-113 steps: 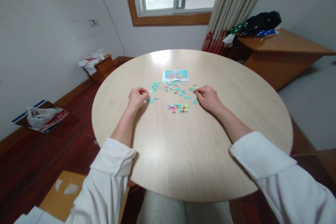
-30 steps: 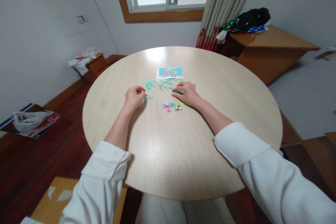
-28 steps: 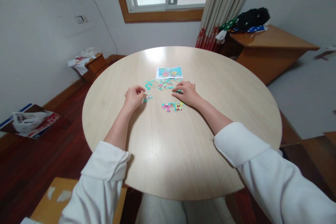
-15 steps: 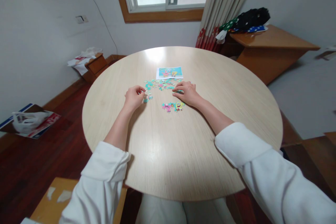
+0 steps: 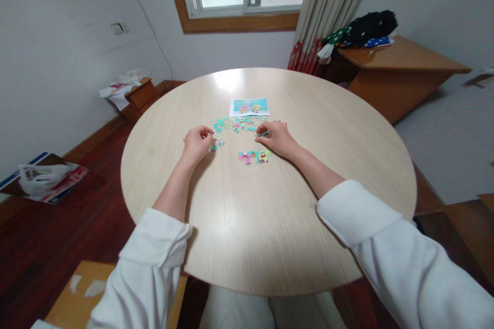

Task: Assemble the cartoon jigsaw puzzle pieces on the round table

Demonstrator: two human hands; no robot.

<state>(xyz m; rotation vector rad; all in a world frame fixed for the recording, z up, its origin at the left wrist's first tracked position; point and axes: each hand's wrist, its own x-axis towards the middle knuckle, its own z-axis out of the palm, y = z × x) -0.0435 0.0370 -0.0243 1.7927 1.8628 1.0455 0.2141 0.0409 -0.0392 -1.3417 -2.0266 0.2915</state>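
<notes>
Loose jigsaw puzzle pieces (image 5: pixel 237 123), mostly turquoise with some pink and yellow, lie in an arc on the round table. My left hand (image 5: pixel 198 143) rests at the arc's left end, its fingers curled in a pinch; whatever is between the fingertips is too small to make out. At the right end, my right hand (image 5: pixel 277 138) is over some pieces, with thumb and forefinger apart. Nearer to me, between the hands, lies a joined strip of puzzle pieces (image 5: pixel 253 157) with pink and yellow cartoon figures. Behind the loose pieces is a reference picture (image 5: pixel 250 107) on white paper.
The pale wooden round table (image 5: pixel 247 226) fills the middle. A wooden desk (image 5: pixel 401 56) with dark cloth stands at the back right. A small cabinet (image 5: pixel 142 93) with papers is at the left, and a wooden stool (image 5: pixel 77 288) at the lower left.
My right hand has shifted slightly to the right, and its thumb and forefinger have drawn a little closer together. My left hand and the joined strip are in the same place.
</notes>
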